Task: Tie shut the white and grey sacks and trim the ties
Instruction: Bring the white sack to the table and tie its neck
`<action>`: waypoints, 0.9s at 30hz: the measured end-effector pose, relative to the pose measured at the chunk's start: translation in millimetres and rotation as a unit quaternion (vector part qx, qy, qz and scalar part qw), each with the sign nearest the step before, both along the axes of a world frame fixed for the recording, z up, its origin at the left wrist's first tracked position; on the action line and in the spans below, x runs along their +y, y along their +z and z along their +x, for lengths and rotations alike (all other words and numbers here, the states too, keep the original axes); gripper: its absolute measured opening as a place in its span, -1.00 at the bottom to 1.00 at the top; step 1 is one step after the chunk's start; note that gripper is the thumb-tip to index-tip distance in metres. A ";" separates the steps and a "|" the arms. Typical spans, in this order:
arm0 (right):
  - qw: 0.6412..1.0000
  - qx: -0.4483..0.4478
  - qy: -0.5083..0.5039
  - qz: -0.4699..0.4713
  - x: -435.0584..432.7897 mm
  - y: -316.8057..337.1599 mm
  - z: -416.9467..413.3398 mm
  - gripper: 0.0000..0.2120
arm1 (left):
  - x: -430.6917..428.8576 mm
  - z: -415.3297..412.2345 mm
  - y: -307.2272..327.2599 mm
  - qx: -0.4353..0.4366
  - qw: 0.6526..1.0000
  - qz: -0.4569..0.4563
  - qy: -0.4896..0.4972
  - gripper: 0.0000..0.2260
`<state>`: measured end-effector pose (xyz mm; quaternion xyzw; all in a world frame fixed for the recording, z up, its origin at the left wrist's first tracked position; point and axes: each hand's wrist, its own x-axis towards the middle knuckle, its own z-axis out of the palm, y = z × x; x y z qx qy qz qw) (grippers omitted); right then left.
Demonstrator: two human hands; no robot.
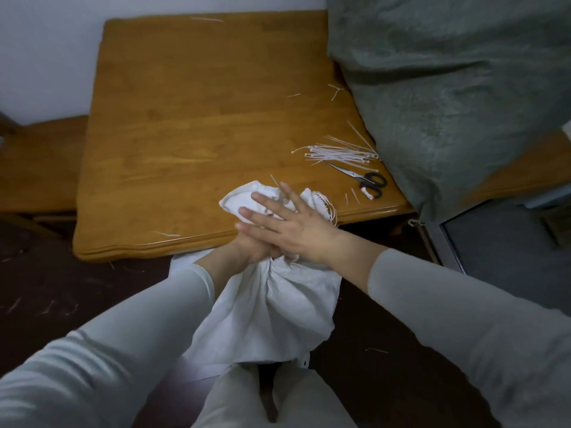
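A white sack (272,310) stands on the floor between my knees, its neck bunched at the table's front edge. My left hand (250,248) grips the gathered neck from the left, mostly hidden under my right hand. My right hand (287,227) lies over it with fingers spread straight, touching the sack's loose top (244,196), which flops onto the table. A thin white tie sticks up by my right fingertips. The grey sack (448,88) lies on the table's right side. White cable ties (336,154) and black-handled scissors (361,179) lie beside it.
The wooden table (200,118) carries scattered trimmed tie ends. A wooden chair (37,168) stands at the left. Dark floor with small offcuts lies below. A grey panel (500,242) stands at the right past the table corner.
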<state>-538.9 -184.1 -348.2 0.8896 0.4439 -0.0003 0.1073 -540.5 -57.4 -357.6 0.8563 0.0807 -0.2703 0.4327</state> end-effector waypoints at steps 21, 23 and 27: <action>0.978 0.013 -0.036 0.206 31.4 -7.6 23.7 -0.42 | -2.2 -27.7 -33.2 -0.029 0.921 -0.200 0.334 -0.76; 0.960 0.018 -0.117 0.255 22.3 -5.0 11.7 -0.27 | 2.4 -24.8 -30.4 0.004 0.885 -0.237 0.401 -0.76; 0.828 0.038 -0.332 0.450 -9.3 -20.3 -28.9 -0.37 | 9.9 -21.7 -31.9 0.064 0.866 -0.255 0.425 -0.63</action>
